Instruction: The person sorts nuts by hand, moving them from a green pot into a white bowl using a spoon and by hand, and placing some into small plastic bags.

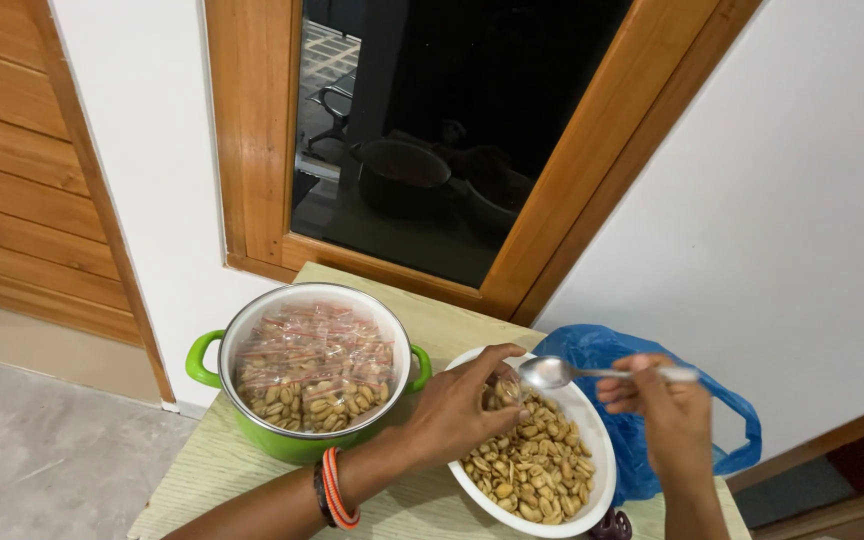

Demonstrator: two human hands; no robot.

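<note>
- Head view, only view available. Looking down on a pale green table (232, 470) set against a white wall below a wood-framed dark window (452, 130).
- Left hand (457, 405): fingers curled together, pinching a small clear bag (501, 392) by its mouth over the white bowl (600, 450). Bands at the wrist, orange and dark.
- Right hand (667, 400): closed round the handle of a metal spoon (552, 372), bowl of the spoon level and just beside the bag's opening. Whether the spoon carries anything cannot be told.
- White bowl: holds loose peanuts (527, 470), pale and skinless, heaped toward the near side.
- Green pot (302, 445) with white lining, left of the bowl, near its rim: stacked with filled bags (317, 365), clear with red seal strips.
- Blue plastic bag (602, 350) lies behind and right of the bowl, partly under the right hand.
- Handling, judged: the small bag is thin, limp, very light and likely slick; it collapses unless held at the rim on both sides of the mouth. Peanuts are hard, dry, roll freely and spill easily from a tilted spoon.
- Obscured: most of the small bag sits behind the left fingers, so its fill level is unreadable. A dark object (612, 524) at the bottom edge is cut off, unidentified. Window shows only dim reflections.
</note>
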